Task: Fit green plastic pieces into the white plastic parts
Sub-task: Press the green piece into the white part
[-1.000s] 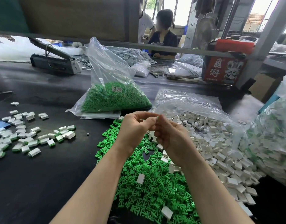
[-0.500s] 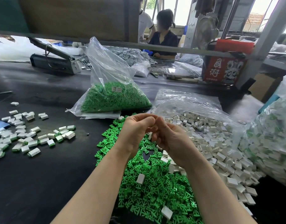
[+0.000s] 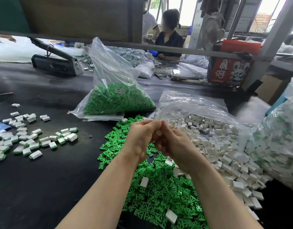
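Since a moment ago the left hand (image 3: 142, 138) and right hand (image 3: 174, 146) have closed tighter together above the loose green plastic pieces (image 3: 159, 195), fingers pinching a small white plastic part (image 3: 158, 133), likely pressing an insert home.

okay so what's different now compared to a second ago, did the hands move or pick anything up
Barely anything. The left hand and right hand stay pressed together above the loose green pieces, working a small white part between the fingers; only the fingers shifted slightly. Nothing was picked up or let go. The piles and bags lie unchanged.

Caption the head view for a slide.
Left hand and right hand press a white part together above loose green pieces.
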`<move>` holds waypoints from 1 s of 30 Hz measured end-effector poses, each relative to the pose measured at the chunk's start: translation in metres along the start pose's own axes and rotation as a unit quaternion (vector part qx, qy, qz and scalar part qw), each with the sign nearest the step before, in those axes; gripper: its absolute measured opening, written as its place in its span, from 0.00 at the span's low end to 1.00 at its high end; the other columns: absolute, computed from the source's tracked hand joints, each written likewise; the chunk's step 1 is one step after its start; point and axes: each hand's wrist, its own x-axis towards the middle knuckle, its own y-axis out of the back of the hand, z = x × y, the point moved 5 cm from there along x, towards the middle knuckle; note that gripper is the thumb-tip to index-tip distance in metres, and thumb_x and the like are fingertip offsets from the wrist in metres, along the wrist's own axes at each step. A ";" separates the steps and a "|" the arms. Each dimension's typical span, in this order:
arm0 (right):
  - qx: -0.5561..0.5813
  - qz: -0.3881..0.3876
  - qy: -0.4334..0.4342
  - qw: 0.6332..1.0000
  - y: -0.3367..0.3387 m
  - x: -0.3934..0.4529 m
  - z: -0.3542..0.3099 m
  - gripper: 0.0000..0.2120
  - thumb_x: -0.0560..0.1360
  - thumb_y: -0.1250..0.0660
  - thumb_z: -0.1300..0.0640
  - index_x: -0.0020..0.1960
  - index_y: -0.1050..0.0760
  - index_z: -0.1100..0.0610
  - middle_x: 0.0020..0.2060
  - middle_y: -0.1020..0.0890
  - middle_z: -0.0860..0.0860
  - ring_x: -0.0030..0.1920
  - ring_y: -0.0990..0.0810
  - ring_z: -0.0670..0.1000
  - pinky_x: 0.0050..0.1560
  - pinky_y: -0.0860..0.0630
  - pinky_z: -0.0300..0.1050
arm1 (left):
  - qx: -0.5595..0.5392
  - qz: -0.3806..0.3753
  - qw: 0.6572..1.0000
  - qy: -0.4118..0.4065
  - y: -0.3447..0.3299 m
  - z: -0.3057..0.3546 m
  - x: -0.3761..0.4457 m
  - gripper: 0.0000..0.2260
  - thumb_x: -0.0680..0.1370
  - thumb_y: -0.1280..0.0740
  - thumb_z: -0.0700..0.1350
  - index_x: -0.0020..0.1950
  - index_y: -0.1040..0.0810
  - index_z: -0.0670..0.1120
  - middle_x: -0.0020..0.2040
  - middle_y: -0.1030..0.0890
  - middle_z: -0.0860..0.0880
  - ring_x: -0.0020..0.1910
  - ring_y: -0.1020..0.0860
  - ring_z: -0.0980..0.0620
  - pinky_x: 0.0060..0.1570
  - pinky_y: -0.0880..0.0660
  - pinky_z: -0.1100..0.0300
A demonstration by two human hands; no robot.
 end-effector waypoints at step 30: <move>0.093 0.050 0.074 0.992 -0.009 -0.002 -0.003 0.20 0.82 0.41 0.52 0.32 0.32 0.55 0.25 0.33 0.47 0.25 0.35 0.43 0.26 0.36 0.32 | -0.025 0.030 0.996 0.076 -0.012 -0.010 -0.007 0.29 0.63 0.33 0.50 0.54 0.25 0.28 0.29 0.28 0.44 0.28 0.28 0.49 0.45 0.32 0.46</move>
